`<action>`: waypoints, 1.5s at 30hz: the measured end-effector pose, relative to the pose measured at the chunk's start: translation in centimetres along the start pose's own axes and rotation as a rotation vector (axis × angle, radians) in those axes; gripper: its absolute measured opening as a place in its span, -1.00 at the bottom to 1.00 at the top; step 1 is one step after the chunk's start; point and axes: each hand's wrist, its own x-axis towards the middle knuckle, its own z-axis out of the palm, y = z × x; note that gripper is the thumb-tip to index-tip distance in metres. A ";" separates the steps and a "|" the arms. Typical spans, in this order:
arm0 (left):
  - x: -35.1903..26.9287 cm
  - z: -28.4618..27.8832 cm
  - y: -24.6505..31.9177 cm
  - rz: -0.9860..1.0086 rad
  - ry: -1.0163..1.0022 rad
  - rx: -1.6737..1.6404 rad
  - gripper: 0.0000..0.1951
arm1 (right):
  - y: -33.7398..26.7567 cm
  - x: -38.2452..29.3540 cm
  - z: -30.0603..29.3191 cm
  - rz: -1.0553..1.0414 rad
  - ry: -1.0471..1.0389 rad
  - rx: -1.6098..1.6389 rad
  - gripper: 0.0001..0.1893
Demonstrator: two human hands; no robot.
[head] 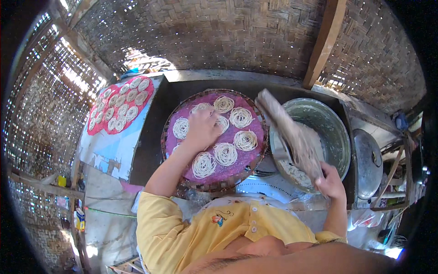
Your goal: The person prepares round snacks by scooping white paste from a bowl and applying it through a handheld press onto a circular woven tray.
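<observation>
A round woven tray [165, 137] lined with purple cloth lies before me, bearing several coiled nests of pale strands [225, 154]. Over the tray's middle is my left hand [202, 128], blurred, at the nests; whether it grips anything cannot be made out. My right hand [330, 181] is closed around the lower end of a long, flat wooden piece [294, 137], blurred by motion and tilted up to the left. That piece passes over a large metal basin [337, 137], which contains a pale, doughy or floury mass [320, 138].
At the left, more coiled nests lie on red cloth [102, 127] over a blue and white board [102, 150]. A domed metal lid [368, 164] is to the basin's right. Woven walls [239, 34] and a wooden post [325, 44] stand behind.
</observation>
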 end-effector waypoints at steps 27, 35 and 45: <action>-5.6 -1.8 -12.0 -0.960 -0.205 -0.103 -0.59 | 10.0 2.0 11.7 -0.359 -0.021 -0.504 -0.72; -7.7 -1.5 -13.8 -0.708 -0.105 -0.400 -0.64 | -0.4 16.1 13.2 -0.109 0.419 -0.876 -0.71; -7.0 -2.1 -14.6 -0.298 0.093 -0.521 -0.78 | -0.1 19.6 12.1 0.003 0.519 -0.923 -0.77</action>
